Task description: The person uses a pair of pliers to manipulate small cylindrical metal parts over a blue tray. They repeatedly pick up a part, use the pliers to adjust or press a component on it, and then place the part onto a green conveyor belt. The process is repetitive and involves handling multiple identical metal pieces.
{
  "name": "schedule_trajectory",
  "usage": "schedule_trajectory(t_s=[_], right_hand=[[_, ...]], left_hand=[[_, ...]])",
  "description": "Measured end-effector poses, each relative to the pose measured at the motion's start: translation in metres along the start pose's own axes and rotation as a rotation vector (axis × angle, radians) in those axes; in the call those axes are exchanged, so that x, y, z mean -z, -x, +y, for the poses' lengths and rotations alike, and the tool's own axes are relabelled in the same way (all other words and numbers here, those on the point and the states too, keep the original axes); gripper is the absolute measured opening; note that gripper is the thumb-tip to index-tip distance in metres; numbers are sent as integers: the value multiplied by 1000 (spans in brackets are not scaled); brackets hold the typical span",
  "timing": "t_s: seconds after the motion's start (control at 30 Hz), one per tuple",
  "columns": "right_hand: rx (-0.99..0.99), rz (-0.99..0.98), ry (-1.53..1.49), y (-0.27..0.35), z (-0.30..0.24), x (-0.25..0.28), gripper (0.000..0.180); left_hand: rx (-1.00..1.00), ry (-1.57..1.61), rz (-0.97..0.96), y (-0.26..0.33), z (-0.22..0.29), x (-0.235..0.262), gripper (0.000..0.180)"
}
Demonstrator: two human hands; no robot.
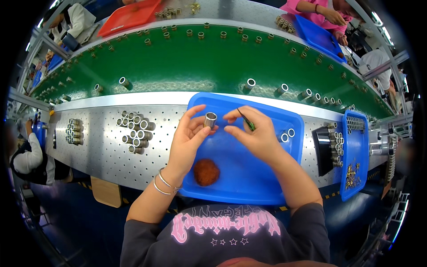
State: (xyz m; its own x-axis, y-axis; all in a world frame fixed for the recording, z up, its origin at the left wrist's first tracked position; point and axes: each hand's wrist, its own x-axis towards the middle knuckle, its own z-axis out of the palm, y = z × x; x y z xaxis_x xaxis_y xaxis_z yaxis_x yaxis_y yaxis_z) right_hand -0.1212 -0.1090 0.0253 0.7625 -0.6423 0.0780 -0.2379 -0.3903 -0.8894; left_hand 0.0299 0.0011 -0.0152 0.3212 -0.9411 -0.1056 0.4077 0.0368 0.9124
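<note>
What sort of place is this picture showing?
Likely a factory production line: metal tubes stand along a green, conveyor-like belt, and a person in pink is at a blue tray across it.

- I'm on a factory floor, at a production line.
- A long green belt (pixel 213 62) runs before me, dotted with metal sleeves (pixel 251 84).
- My perforated metal bench (pixel 98 138) bears a blue tray (pixel 249 175).
- Other people (pixel 82 20) are stationed along the belt.
</note>
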Motion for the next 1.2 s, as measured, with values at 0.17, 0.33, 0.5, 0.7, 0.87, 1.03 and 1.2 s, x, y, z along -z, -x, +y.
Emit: schedule_trajectory(t_s=[0.17,0.33,0.5,0.7,0.87,1.03,1.2], right_hand=[[143,-3,-16,-4,15,-5,27],[2,-167,30,2,13,0,19],[-43,-28,25,-2,11,-2,14],[-116,75,-401,0,21,0,11],[-124,70,-287,1,13,1,11],[-83,82,-298,2,10,1,11],[-103,-49,-623,3,8,3,11]], left_hand=[[-103,-201,-42,13,-11,-8,49],[-136,-341,-90,23,-16,-9,51],[-48,-212,-110,19,-12,-7,50],[182,240,-15,16,-4,-3,44],[245,389,9,16,-9,1,46],[216,350,23,16,-8,0,47],[197,267,20,15,-8,-2,45]])
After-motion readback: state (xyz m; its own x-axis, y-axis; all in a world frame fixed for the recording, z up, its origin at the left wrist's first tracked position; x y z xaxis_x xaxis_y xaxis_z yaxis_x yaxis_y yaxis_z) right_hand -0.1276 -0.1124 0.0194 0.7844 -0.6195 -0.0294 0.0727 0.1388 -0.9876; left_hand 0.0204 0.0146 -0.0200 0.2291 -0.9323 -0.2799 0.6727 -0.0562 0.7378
